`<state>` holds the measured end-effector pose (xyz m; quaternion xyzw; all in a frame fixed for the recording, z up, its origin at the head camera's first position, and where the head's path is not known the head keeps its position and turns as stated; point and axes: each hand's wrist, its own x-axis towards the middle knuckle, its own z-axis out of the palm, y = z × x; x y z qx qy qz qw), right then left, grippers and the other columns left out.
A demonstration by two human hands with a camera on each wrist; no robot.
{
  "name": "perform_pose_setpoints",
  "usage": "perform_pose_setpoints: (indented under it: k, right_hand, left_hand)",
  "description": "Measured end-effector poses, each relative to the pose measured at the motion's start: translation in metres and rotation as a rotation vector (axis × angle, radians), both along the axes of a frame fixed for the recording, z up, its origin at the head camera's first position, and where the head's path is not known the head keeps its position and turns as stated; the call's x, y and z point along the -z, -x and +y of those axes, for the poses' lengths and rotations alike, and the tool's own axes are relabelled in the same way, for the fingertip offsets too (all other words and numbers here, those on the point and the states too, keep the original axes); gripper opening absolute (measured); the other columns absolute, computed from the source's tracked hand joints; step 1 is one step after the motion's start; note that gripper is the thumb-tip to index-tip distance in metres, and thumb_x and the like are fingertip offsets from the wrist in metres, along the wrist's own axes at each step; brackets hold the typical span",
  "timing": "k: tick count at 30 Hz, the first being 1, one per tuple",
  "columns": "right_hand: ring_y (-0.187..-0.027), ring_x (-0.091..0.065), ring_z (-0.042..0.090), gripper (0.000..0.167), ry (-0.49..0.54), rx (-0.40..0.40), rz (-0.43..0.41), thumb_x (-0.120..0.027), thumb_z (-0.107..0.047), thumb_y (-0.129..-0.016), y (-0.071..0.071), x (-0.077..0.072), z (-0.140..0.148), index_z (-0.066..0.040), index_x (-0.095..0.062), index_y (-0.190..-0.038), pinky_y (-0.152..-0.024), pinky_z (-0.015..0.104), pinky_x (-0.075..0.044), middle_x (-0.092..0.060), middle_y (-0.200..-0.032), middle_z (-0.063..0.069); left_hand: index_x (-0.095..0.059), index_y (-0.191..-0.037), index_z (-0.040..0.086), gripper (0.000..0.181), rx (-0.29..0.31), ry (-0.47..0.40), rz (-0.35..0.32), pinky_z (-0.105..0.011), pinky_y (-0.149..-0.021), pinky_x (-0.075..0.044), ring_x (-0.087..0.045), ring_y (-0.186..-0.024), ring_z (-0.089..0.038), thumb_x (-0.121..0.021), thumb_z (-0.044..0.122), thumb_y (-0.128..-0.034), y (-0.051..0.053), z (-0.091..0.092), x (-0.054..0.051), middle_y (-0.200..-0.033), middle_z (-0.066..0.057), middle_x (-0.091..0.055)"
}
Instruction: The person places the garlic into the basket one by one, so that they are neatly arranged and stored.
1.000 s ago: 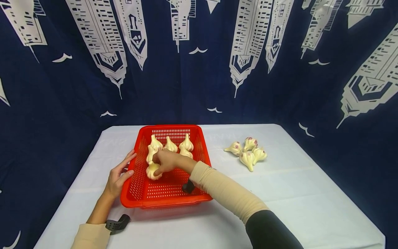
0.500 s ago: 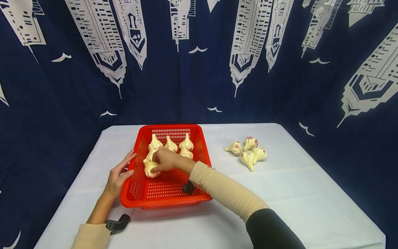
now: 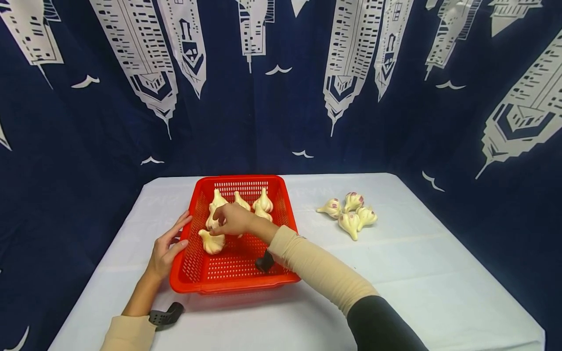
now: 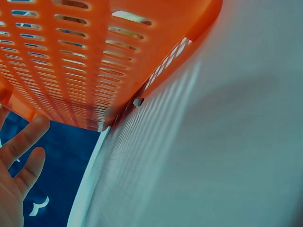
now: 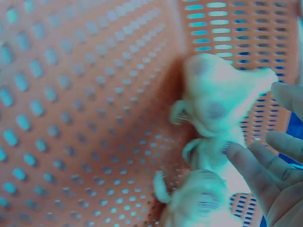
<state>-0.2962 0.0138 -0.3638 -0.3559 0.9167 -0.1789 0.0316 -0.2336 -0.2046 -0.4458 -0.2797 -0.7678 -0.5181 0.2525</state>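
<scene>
In the head view a red perforated basket [image 3: 232, 285] holds several garlic bulbs. My right hand [image 3: 237, 219] is inside it, with thumb and fingers just above and beside the front-left bulb [image 3: 213, 243]. The right wrist view has my right hand [image 5: 272, 175] with fingers spread, the thumb at the stem tip of the nearest bulb [image 5: 213, 99] and a fingertip by the bulb behind. My left hand [image 3: 164, 251] rests with extended fingers on the basket's left rim; in the left wrist view that hand [image 4: 21, 165] is beside the basket wall [image 4: 94, 56].
Several more garlic bulbs [image 3: 350, 224] lie grouped on the white-covered table [image 3: 421, 273], right of the basket. A dark blue patterned cloth [image 3: 263, 126] hangs behind. Black wrist pieces show by the left wrist [image 3: 167, 316] and inside the basket [image 3: 265, 262].
The front-left bulb has shifted left and tipped, its stem now pointing more to the left. My right hand has lifted slightly and loosened from it. My left hand has stayed put.
</scene>
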Motion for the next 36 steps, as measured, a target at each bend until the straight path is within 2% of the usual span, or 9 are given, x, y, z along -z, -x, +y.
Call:
perform_pose_setpoints:
  k: [1,4,7,8,16,24,29,36]
  right_hand:
    - [-0.085,-0.068,0.009,0.040,0.012,0.010,0.003,-0.076,-0.034,-0.086,0.000,-0.002,0.001,-0.006,-0.072,-0.115,-0.086,0.021,-0.049,-0.073,-0.103,0.004]
    - [-0.083,-0.067,0.008,0.042,0.047,0.032,0.002,-0.076,-0.035,-0.086,0.000,-0.008,0.002,-0.007,-0.072,-0.116,-0.087,0.023,-0.049,-0.073,-0.105,0.005]
    - [-0.083,-0.067,0.009,0.044,0.088,0.041,-0.017,-0.077,-0.034,-0.085,0.002,-0.012,0.003,-0.006,-0.071,-0.117,-0.082,0.020,-0.049,-0.073,-0.104,0.007]
    - [-0.085,-0.066,0.010,0.044,0.103,0.041,-0.024,-0.077,-0.033,-0.085,0.002,-0.013,0.003,-0.005,-0.071,-0.118,-0.076,0.019,-0.050,-0.073,-0.104,0.007]
    - [-0.089,-0.066,0.011,0.042,0.201,0.073,-0.084,-0.077,-0.029,-0.086,0.003,-0.017,0.011,-0.003,-0.070,-0.118,-0.079,0.019,-0.050,-0.073,-0.103,0.005]
    - [-0.084,-0.065,0.014,0.042,0.301,0.080,-0.085,-0.076,-0.027,-0.086,0.002,-0.026,0.021,0.001,-0.069,-0.117,-0.073,0.020,-0.050,-0.073,-0.097,0.006]
    - [-0.087,-0.065,0.017,0.039,0.361,0.083,-0.087,-0.076,-0.024,-0.086,0.000,-0.035,0.028,0.001,-0.069,-0.115,-0.073,0.021,-0.050,-0.072,-0.099,0.007]
    - [-0.090,-0.066,0.018,0.038,0.367,0.101,-0.093,-0.077,-0.025,-0.085,-0.001,-0.045,0.045,-0.003,-0.070,-0.115,-0.073,0.023,-0.052,-0.072,-0.101,0.007]
  left_hand:
    - [-0.055,-0.136,-0.004,0.053,0.000,-0.001,0.002,-0.014,-0.074,-0.045,-0.058,-0.091,0.000,-0.052,0.002,-0.0835,0.000,0.000,0.000,-0.147,-0.023,-0.046]
    - [-0.056,-0.136,-0.005,0.053,0.004,-0.009,0.011,-0.015,-0.073,-0.046,-0.059,-0.091,-0.001,-0.052,0.001,-0.0836,0.000,0.000,-0.001,-0.146,-0.023,-0.046]
    - [-0.056,-0.136,-0.004,0.053,0.004,-0.011,0.012,-0.015,-0.073,-0.046,-0.059,-0.092,-0.001,-0.052,0.001,-0.0836,0.000,-0.001,-0.003,-0.147,-0.022,-0.046]
    - [-0.056,-0.136,-0.004,0.053,0.002,-0.011,0.010,-0.014,-0.074,-0.046,-0.058,-0.092,0.000,-0.052,0.001,-0.0836,0.000,-0.001,-0.003,-0.147,-0.022,-0.046]
    - [-0.054,-0.137,-0.005,0.053,-0.004,-0.004,0.000,-0.014,-0.074,-0.045,-0.058,-0.092,0.000,-0.052,0.001,-0.0838,0.001,0.000,0.000,-0.147,-0.024,-0.045]
    - [-0.055,-0.137,-0.004,0.053,-0.012,0.010,-0.008,-0.014,-0.075,-0.045,-0.057,-0.092,0.000,-0.051,0.003,-0.0842,0.000,0.002,0.001,-0.148,-0.022,-0.045]
    - [-0.055,-0.136,-0.004,0.053,-0.011,0.004,-0.005,-0.015,-0.074,-0.045,-0.058,-0.091,0.000,-0.052,0.003,-0.0839,-0.001,0.001,0.000,-0.147,-0.022,-0.046]
    - [-0.055,-0.137,-0.004,0.053,-0.010,0.007,-0.019,-0.014,-0.074,-0.045,-0.057,-0.093,0.001,-0.052,0.003,-0.0841,-0.001,0.000,0.000,-0.148,-0.022,-0.045]
